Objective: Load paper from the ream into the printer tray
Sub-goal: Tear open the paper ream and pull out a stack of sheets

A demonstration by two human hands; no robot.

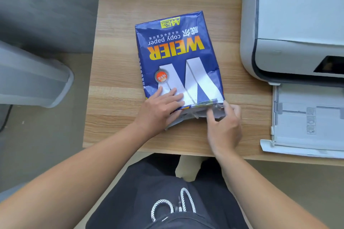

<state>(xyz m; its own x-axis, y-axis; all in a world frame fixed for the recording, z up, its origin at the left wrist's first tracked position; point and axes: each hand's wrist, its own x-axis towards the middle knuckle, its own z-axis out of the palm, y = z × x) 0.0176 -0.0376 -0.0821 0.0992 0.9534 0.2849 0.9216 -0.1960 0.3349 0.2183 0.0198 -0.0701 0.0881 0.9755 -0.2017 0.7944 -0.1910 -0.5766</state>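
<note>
On the wooden desk [119, 61] sits a white printer [297, 24] at the right edge, its paper tray [307, 122] pulled out toward the person and just beside the ream. Centre of the desk: a blue ream of copy paper [178, 57], lying flat, wrapper torn open at the near end. The left hand [160, 109] lies flat, fingers spread, pressing the ream's near left corner. The right hand [223, 124] is pinched on the torn wrapper flap [216, 109] at the near right corner; motion blur there leaves the exact grip uncertain.
</note>
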